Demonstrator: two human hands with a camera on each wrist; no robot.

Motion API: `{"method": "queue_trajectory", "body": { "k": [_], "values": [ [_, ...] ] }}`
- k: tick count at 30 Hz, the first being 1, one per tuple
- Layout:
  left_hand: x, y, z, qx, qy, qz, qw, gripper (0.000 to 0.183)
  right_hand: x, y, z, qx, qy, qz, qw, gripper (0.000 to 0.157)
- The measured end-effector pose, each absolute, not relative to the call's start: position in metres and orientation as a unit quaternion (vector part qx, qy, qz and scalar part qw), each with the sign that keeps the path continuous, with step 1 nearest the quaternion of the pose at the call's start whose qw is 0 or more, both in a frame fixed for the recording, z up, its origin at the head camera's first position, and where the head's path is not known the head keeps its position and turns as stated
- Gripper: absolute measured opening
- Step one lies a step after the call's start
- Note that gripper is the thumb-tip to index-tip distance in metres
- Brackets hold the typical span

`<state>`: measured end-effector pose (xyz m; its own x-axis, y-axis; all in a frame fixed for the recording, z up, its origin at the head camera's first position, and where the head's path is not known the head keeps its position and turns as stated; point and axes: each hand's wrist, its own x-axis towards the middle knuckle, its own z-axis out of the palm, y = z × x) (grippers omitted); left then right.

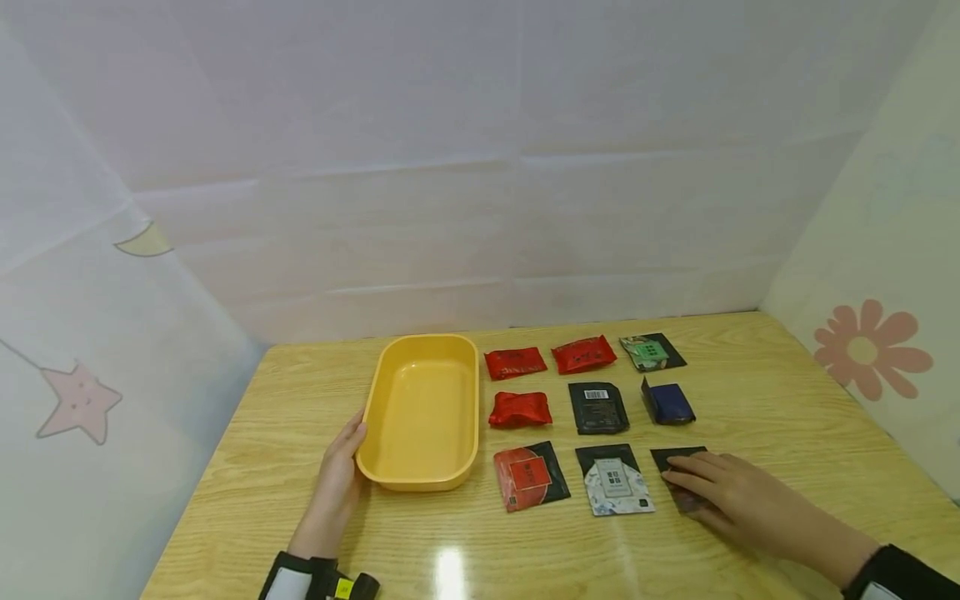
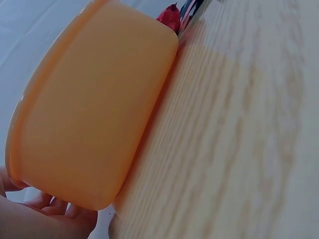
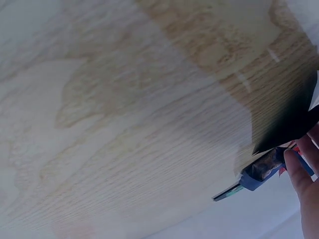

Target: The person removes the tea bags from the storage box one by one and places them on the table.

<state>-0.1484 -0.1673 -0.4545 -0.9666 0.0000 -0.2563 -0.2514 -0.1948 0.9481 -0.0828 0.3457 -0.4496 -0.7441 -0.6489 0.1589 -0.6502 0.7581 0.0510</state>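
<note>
My left hand (image 1: 342, 467) holds a yellow plastic tray (image 1: 467, 400) at its left side. In the left wrist view, its curled fingers (image 2: 82, 219) lie along the outer wall (image 2: 94, 99), and the thumb is near the rim. At the right end of the front row, my right hand (image 1: 731, 498) grips a dark sachet (image 1: 670, 457), covering most of it. The right wrist view has the sachet (image 3: 294, 122) tilted at the fingertips. Left of it lie a black-and-white sachet (image 1: 614, 481) and a red-and-black sachet (image 1: 531, 476).
Behind these sit a red packet (image 1: 520, 409), a black sachet with a barcode label (image 1: 597, 408) and a folded dark blue packet (image 1: 670, 404). Farther back are two red packets (image 1: 515, 363) and a green-and-black sachet (image 1: 652, 352). White sheeting (image 1: 420, 250) borders the wooden table (image 1: 300, 383).
</note>
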Motion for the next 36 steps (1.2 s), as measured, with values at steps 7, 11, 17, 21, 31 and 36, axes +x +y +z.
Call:
{"method": "queue_trajectory", "body": {
  "k": [7, 11, 17, 21, 31, 36],
  "values": [
    [-0.1485, -0.1683, -0.4533, -0.111, 0.626, 0.767, 0.085, 0.054, -0.0821, 0.3457, -0.4495, 0.351, -0.933, 0.013, 0.077, 0.048],
    [-0.1482, -0.1677, -0.4527, -0.114, 0.628, 0.765, 0.089, 0.054, -0.0825, 0.3483, -0.4501, 0.354, -0.932, 0.019, 0.074, 0.051],
    [-0.1492, -0.1664, -0.453, -0.107, 0.632, 0.763, 0.087, 0.055, -0.0818, 0.3503, -0.452, 0.358, -0.929, 0.021, 0.087, 0.053],
    [-0.1495, -0.1667, -0.4515, -0.104, 0.632, 0.763, 0.084, 0.055, -0.0816, 0.3505, -0.4534, 0.359, -0.928, 0.021, 0.094, 0.054],
    [-0.1496, -0.1701, -0.4512, -0.092, 0.646, 0.753, 0.084, 0.056, -0.081, 0.3471, -0.4524, 0.358, -0.928, 0.023, 0.1, 0.053],
    [-0.1499, -0.1712, -0.4513, -0.097, 0.661, 0.74, 0.082, 0.058, -0.0803, 0.3431, -0.4492, 0.342, -0.935, 0.025, 0.091, 0.055]
  ]
}}
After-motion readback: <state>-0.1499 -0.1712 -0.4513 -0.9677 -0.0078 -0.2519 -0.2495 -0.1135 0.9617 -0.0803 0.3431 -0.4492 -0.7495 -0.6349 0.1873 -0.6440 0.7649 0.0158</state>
